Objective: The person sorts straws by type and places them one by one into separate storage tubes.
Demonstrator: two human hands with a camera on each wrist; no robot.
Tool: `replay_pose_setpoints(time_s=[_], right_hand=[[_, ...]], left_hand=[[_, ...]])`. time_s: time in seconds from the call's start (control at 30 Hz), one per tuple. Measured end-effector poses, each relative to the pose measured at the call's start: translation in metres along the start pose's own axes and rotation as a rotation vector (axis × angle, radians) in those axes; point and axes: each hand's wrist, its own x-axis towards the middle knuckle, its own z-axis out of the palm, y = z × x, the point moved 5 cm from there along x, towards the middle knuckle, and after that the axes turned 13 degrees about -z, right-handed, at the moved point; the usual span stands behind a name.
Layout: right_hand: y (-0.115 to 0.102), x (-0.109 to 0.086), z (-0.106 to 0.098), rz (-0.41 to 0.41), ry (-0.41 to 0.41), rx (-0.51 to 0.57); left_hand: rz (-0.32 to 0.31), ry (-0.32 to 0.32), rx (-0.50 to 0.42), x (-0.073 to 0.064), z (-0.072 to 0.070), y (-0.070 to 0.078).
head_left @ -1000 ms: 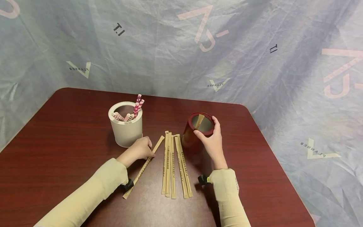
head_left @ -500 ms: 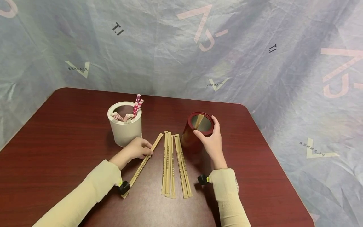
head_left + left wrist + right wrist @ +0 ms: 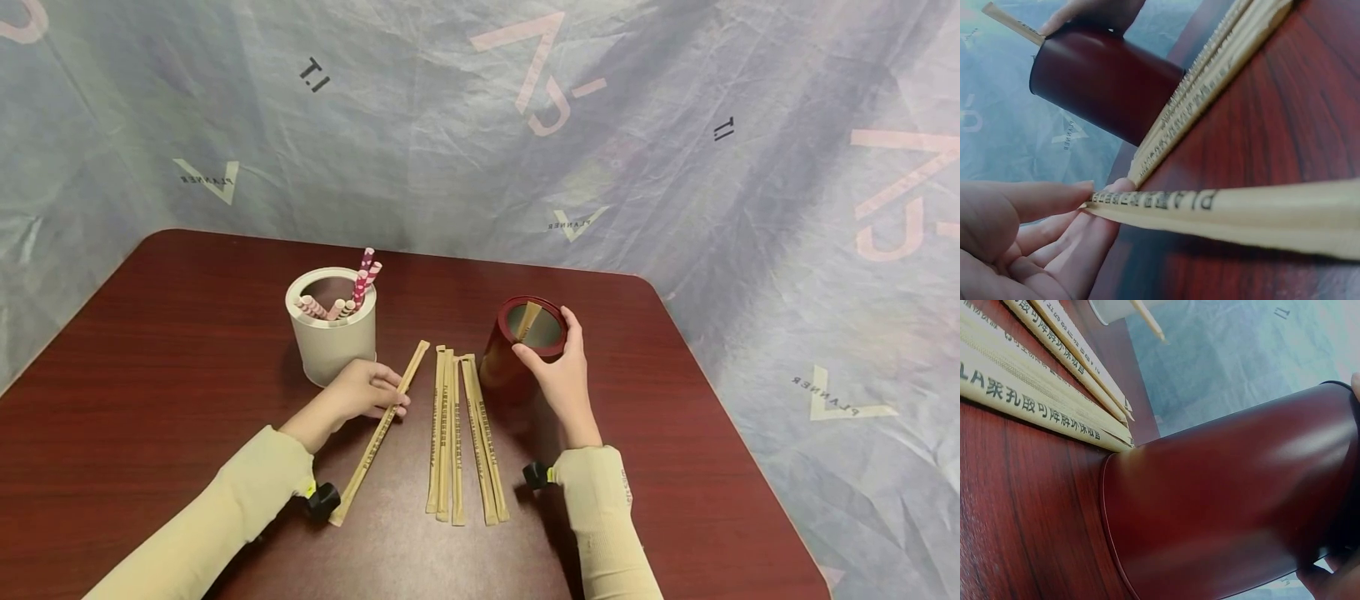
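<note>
My left hand pinches a paper-wrapped straw between thumb and fingers, as the left wrist view shows at the printed part of its wrapper. The straw slants, far end to the right. With thumb and fingers spread around its rim, my right hand holds a dark red canister upright on the table. One wrapped straw leans inside it, its end showing at the mouth. Between the hands lie several more wrapped straws, side by side, their far ends close to the canister's base.
A white canister stands at the back left, just beyond my left hand, with several patterned paper straws in it. The dark red wooden table ends at a printed grey cloth backdrop.
My left hand's straw has shifted slightly away from me and turned a little steeper. The left wrist has moved left and its fingers have shifted on the straw. My right hand stays put.
</note>
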Motion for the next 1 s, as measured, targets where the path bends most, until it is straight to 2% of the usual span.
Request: replay_pose_setpoints(time_s=[0.1,0.27,0.5,0.73,0.9,1.0], right_hand=[[-0.011,-0.003,-0.001,-0.003,-0.003,0.004],[-0.014,-0.005,-0.001,0.004,-0.008,0.006],[-0.013,-0.004,-0.001,0.004,-0.001,0.004],[-0.016,-0.005,-0.001,0.006,0.000,-0.002],[-0.019,-0.005,-0.001,-0.003,0.000,-0.007],[-0.020,-0.005,-0.001,-0.007,0.000,-0.007]], left_hand=[[0.005,0.009,0.000,-0.004,0.000,0.004],[0.038,0.038,-0.001,-0.012,-0.001,0.016],[0.137,0.091,-0.092,-0.026,-0.002,0.042],[0.211,0.208,-0.063,-0.039,-0.013,0.068],[0.296,0.310,-0.016,-0.048,-0.021,0.084],[0.334,0.343,-0.057,-0.051,-0.022,0.091]])
